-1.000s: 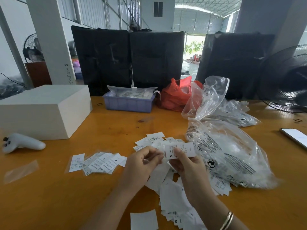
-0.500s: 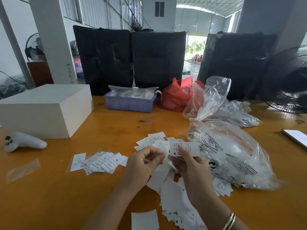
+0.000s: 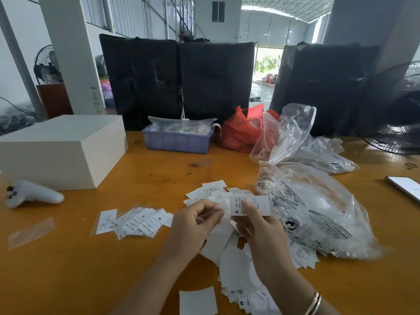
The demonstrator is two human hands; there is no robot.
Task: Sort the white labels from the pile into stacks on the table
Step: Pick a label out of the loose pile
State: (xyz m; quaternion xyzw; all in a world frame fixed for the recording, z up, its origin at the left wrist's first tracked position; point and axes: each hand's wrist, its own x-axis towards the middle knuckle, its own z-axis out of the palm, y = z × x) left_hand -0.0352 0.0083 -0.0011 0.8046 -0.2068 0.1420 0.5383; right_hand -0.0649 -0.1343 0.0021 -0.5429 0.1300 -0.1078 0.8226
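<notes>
Nearest, a lone blank label [image 3: 197, 302] lies apart from the loose pile of white labels [image 3: 236, 264], which spills across the orange table [image 3: 68, 269] under both wrists; a sleeve or forearm dragged through it could scatter the slips or flip them face down, hiding their size letters. Just above the pile, the right hand [image 3: 256, 226] pinches a small fan of labels [image 3: 250, 205] between thumb and fingers, an "M" showing on the front one. The slips are thin and slick, so I judge that two could stick together and go down as one, putting a wrong size into a stack. The left hand [image 3: 195, 226] hovers beside it with fingers curled in toward the thumb; whether it grips a slip I cannot tell. To the left, a spread row of sorted labels [image 3: 136, 220] shows mixed letters, S and M among them, overlapping rather than squared, so a careless drop there could blur the groups. To the right, the clear plastic bag [image 3: 318, 214] touches the pile's edge and could swallow strays. Farther back, the black fan [image 3: 395, 110], if running, might blow everything about.
</notes>
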